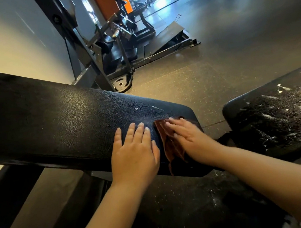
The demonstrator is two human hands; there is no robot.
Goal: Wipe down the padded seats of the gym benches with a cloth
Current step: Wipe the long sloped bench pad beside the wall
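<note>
A long black padded bench pad (57, 124) runs from the left edge to the middle of the view. Droplets glisten on its far right part. My left hand (134, 150) lies flat on the pad near its front edge, fingers straight. Just to its right, my right hand (186, 134) presses flat on a brown cloth (168, 144) at the pad's right end; the cloth's lower part hangs over the front edge. A second black pad (274, 119) at the right is streaked with white foam and drops.
A dark weight machine (116, 45) with a slanted footplate stands on the speckled rubber floor (222, 55) beyond the bench. A pale wall (16, 34) rises at the left. More equipment stands far back by an orange panel. White splashes dot the floor under my right arm.
</note>
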